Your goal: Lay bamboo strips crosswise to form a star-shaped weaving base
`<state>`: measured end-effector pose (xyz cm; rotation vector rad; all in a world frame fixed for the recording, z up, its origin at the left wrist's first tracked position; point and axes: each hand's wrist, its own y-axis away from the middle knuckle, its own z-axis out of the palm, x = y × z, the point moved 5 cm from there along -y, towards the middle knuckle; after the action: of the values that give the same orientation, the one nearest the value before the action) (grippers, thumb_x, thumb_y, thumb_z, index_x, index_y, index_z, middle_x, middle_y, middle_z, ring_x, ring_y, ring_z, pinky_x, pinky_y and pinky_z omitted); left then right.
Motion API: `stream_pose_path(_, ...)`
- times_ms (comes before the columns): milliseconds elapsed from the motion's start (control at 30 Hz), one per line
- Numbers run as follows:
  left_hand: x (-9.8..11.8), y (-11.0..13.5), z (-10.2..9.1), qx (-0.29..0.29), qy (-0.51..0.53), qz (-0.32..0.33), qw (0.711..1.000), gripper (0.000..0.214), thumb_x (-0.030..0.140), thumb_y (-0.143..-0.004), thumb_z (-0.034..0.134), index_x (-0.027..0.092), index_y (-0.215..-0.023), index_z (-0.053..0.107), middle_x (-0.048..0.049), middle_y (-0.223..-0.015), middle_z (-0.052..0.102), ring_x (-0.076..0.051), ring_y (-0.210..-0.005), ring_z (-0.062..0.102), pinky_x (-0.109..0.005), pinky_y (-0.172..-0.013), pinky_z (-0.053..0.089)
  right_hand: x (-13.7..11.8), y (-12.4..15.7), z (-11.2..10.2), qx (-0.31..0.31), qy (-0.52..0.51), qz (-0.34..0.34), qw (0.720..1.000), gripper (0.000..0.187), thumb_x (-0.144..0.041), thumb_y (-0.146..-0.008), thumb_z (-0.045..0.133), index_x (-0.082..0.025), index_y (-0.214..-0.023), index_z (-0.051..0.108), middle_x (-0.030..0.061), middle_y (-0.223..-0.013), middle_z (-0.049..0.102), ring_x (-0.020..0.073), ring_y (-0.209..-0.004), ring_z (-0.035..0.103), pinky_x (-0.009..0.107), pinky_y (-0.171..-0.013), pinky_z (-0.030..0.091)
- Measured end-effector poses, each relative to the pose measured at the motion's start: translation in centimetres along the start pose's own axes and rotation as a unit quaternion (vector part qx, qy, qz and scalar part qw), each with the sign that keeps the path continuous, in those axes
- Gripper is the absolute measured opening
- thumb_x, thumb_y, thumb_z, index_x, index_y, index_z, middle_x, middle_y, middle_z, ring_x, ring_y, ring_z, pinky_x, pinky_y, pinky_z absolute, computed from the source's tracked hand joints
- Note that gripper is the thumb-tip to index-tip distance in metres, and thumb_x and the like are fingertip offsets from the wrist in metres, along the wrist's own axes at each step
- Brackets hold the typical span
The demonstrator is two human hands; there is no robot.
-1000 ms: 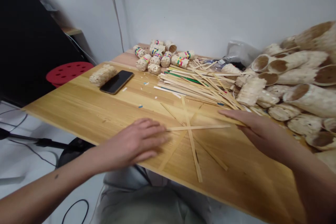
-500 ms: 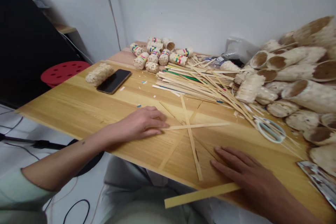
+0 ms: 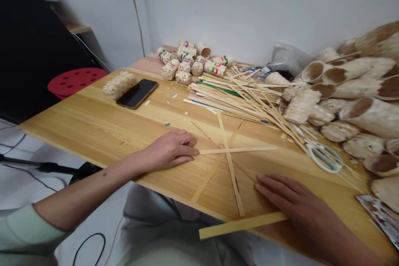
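Several thin bamboo strips cross in a star on the table; a pale strip [image 3: 249, 149] lies sideways over another strip [image 3: 232, 174]. My left hand [image 3: 174, 147] rests on the table with fingers curled, its fingertips and thumb on the left end of the sideways strip. Flat on the right, my right hand [image 3: 289, 199] has its index and middle fingers stretched out by the lower end of a diagonal strip. A wider yellowish bamboo strip [image 3: 240, 226] comes out from under this hand and reaches past the table's front edge; its held end is hidden.
Behind the star lies a pile of loose strips [image 3: 230, 95]. White-handled scissors [image 3: 326, 158] are at the right, near stacked woven bamboo tubes [image 3: 361, 112]. Small colour-banded woven tubes [image 3: 187, 62] stand at the back. A phone [image 3: 137, 93] touches a woven cylinder [image 3: 120, 84].
The camera view has shifted slightly. Both hands stay nearly in place; the wide strip under the right hand has tilted a little less, its free end slightly higher.
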<state>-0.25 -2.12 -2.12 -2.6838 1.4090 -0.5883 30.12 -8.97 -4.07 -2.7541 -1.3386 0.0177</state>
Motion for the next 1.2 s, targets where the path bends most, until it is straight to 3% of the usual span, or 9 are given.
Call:
stream_pose_path(267, 0.2, -0.1, -0.1, -0.006, -0.022, -0.013, 1.0, 0.024, 0.028, -0.094, 0.043, 0.02, -0.092, 0.066, -0.0049, -0.087, 0.056, -0.016, -0.081, 0.05, -0.029, -0.076, 0.038, 0.4, -0.6, 0.4, 0.001, 0.027, -0.002, 1.0, 0.062, 0.001, -0.081, 0.039, -0.022, -0.138, 0.044, 0.0047, -0.131, 0.059, 0.0212, -0.118, 0.054, 0.04, -0.094, 0.05)
stream_pose_path(400, 0.0, 0.2, 0.1, 0.006, -0.025, -0.017, 1.0, 0.025, 0.03, -0.094, 0.043, 0.021, -0.095, 0.067, -0.0054, -0.089, 0.058, -0.017, -0.083, 0.051, -0.029, -0.077, 0.039, 0.4, -0.8, 0.5, -0.009, 0.011, 0.011, 1.0, 0.065, 0.0, -0.079, 0.041, -0.024, -0.139, 0.042, 0.0048, -0.132, 0.058, 0.022, -0.119, 0.053, 0.041, -0.095, 0.049)
stream_pose_path(533, 0.3, -0.1, -0.7, -0.006, 0.0, -0.003, 1.0, 0.026, 0.03, -0.094, 0.043, 0.021, -0.105, 0.065, -0.007, -0.097, 0.061, -0.017, -0.089, 0.053, -0.029, -0.081, 0.04, 0.9, -1.2, -1.1, 0.021, -0.021, 0.034, 0.999, 0.061, -0.001, -0.081, 0.037, -0.028, -0.136, 0.046, 0.0026, -0.126, 0.062, 0.0186, -0.112, 0.059, 0.035, -0.091, 0.052)
stream_pose_path(667, 0.5, -2.4, -2.3, -0.041, 0.014, 0.056, 0.997, 0.028, 0.028, -0.094, 0.045, 0.022, -0.114, 0.063, -0.0082, -0.107, 0.064, -0.019, -0.098, 0.056, -0.03, -0.085, 0.042, 3.3, -2.9, -2.5, 0.073, -0.041, 0.11, 0.99, 0.055, -0.004, -0.081, 0.035, -0.023, -0.129, 0.052, 0.0069, -0.124, 0.062, 0.0208, -0.11, 0.06, 0.037, -0.088, 0.053)
stream_pose_path(800, -1.4, -5.8, -2.4, -0.036, 0.014, 0.097, 0.995, 0.024, 0.026, -0.089, 0.053, 0.021, -0.108, 0.067, -0.0085, -0.098, 0.067, -0.018, -0.092, 0.06, -0.028, -0.08, 0.044, 5.3, -6.2, -2.0, 0.088, -0.052, 0.135, 0.986, 0.039, -0.011, -0.082, 0.044, -0.021, -0.115, 0.062, 0.0077, -0.116, 0.066, 0.0233, -0.106, 0.062, 0.04, -0.086, 0.053)
stream_pose_path(900, -3.7, -7.3, -1.7, -0.03, -0.001, 0.101, 0.994, 0.022, 0.024, -0.087, 0.056, 0.02, -0.104, 0.069, -0.0088, -0.098, 0.068, -0.019, -0.091, 0.06, -0.028, -0.078, 0.045, 4.6, -8.3, -2.0, 0.096, -0.053, 0.1, 0.989, 0.036, -0.01, -0.081, 0.049, -0.023, -0.111, 0.064, 0.0061, -0.11, 0.068, 0.0217, -0.102, 0.063, 0.035, -0.082, 0.053)
stream_pose_path(1033, -5.9, -6.8, -1.8, 0.026, 0.013, 0.069, 0.997, 0.022, 0.024, -0.087, 0.057, 0.021, -0.105, 0.069, -0.0078, -0.102, 0.067, -0.018, -0.094, 0.059, -0.029, -0.082, 0.044, 1.8, -9.1, -2.1, 0.063, -0.038, 0.061, 0.995, 0.044, -0.003, -0.08, 0.048, -0.027, -0.113, 0.063, 0.0034, -0.101, 0.068, 0.0187, -0.088, 0.064, 0.026, -0.065, 0.05)
stream_pose_path(1200, -6.2, -5.8, -1.8, 0.042, 0.03, 0.072, 0.996, 0.02, 0.027, -0.087, 0.057, 0.022, -0.101, 0.071, -0.0071, -0.101, 0.067, -0.018, -0.094, 0.059, -0.03, -0.083, 0.044, -0.2, -8.3, -1.8, 0.038, -0.065, 0.014, 0.997, 0.052, 0.0, -0.084, 0.042, -0.026, -0.128, 0.051, 0.0043, -0.111, 0.064, 0.0174, -0.096, 0.06, 0.026, -0.074, 0.049)
